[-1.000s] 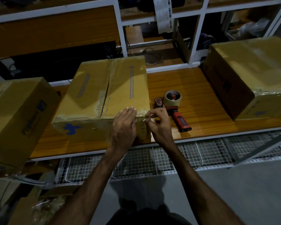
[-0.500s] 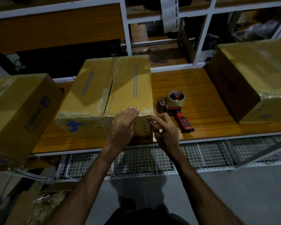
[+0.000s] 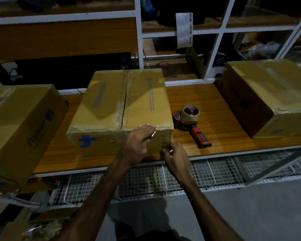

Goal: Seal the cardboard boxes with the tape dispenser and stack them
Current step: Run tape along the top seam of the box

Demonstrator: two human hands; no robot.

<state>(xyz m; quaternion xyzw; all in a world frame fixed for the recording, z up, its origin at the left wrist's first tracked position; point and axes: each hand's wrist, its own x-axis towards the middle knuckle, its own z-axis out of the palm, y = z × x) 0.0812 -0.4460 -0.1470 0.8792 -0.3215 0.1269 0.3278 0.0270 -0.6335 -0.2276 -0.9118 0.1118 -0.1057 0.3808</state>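
While the left hand (image 3: 137, 145) lies flat with straight fingers over the near top edge of the middle cardboard box (image 3: 122, 108), the right hand (image 3: 176, 158) works at the box's near right corner, its fingertips curled in and seemingly pinching or pressing a tape end against the front face; whether it truly grips tape I cannot tell. This box sits toward the front edge of the bench (image 3: 189, 94), roughly at its middle, with a strip of tape already along its centre seam and near rim. A tape dispenser (image 3: 191, 124) lies on the bench just beside the box's right side, red handle pointing toward the front edge, touched by neither hand. Another box (image 3: 266, 96) stands at the bench's right end, and a third (image 3: 21, 129) tilts off the left end.

Judging by its crisp corners, the middle box is stiff corrugated board, though the taped surfaces look slick, so palms on opposite side walls, low down, would likely hold better than fingers on the tape. Its weight cannot be read; a cautious test lift seems wise before stacking.
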